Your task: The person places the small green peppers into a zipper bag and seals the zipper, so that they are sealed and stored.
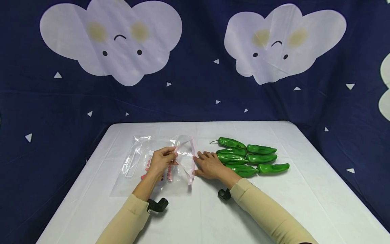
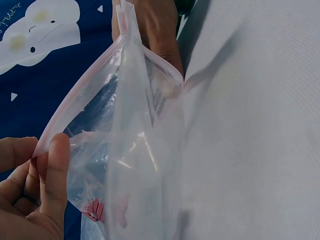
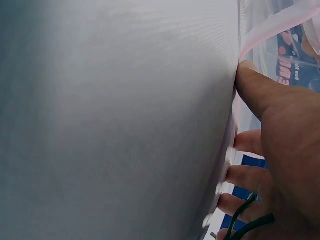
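Note:
A clear plastic bag with pink printing lies flat on the table's left half, its pink-edged mouth facing right and parted. My left hand pinches the upper lip of that mouth between thumb and fingers, lifting it, as the left wrist view shows with the hand at the pink edge. Beside the mouth, my right hand rests palm down with fingers spread; its thumb presses the bag's lower edge. Several glossy green peppers lie just right of the right hand's fingers.
The peppers sit in two columns on the white-covered table. A dark blue curtain with cloud prints hangs behind the table. Black wrist cameras stick out under both sleeves. Green stems show below the right hand in its wrist view.

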Available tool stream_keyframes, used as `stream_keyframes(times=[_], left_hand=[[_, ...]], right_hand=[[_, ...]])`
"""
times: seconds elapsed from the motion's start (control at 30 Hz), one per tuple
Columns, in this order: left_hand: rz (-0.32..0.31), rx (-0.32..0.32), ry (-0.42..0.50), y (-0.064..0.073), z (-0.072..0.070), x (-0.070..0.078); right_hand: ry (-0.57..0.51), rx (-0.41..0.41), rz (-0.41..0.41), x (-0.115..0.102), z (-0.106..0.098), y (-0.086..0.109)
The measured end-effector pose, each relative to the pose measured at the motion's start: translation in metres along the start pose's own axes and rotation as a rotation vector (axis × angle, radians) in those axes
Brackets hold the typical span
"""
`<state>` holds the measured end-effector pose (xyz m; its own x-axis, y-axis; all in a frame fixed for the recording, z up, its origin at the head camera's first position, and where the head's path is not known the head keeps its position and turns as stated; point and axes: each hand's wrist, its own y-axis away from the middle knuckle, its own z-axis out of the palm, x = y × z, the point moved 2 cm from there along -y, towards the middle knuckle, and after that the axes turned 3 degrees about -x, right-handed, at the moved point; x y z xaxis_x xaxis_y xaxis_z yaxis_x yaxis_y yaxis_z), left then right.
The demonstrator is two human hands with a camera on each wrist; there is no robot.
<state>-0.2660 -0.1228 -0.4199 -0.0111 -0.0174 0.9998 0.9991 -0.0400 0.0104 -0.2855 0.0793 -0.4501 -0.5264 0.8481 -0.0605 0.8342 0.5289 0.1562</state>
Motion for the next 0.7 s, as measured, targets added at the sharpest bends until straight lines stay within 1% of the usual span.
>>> stream_keyframes(times=[0.17,0.37,0.7], left_hand=[[0.026,0.003,-0.005,0.003,-0.003,0.006],[0.035,0.008,-0.014,0.006,-0.006,0.011],[0.054,0.002,0.024,0.011,-0.010,0.016]], right_hand=[[-0.004,0.004,-0.004,0.000,0.000,0.001],[0.000,0.006,-0.011,0.000,-0.001,0.001],[0.007,0.006,-0.012,0.000,-0.001,0.002]])
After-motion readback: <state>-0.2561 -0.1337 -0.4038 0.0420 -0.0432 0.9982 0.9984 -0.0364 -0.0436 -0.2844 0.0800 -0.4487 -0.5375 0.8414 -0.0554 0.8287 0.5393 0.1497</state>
